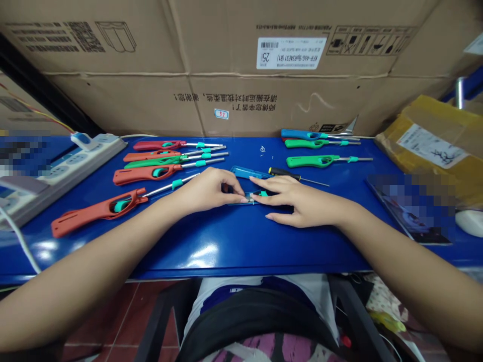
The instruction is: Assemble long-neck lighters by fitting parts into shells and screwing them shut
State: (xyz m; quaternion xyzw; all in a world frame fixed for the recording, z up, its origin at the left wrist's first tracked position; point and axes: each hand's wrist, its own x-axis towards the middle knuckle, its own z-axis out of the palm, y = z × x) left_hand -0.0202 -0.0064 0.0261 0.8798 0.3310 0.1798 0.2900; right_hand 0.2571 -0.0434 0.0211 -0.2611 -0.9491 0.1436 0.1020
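Note:
My left hand [209, 190] and my right hand [296, 201] meet at the middle of the blue table [211, 246] over a blue long-nosed lighter [247, 172] that lies opened on it. The left fingers pinch a small part at the lighter's inside [249, 199]. My right hand's fingers lie flat along the lighter body and press it down, next to its teal trigger [263, 193]. A black-handled screwdriver [289, 175] rests just behind the right hand.
Several red and green lighters [151, 173] lie in a row at the left, three more blue and green ones [320, 161] at the back right. A power strip [64, 166] sits far left, cardboard boxes [241, 70] stand behind, a parcel [433, 146] at right.

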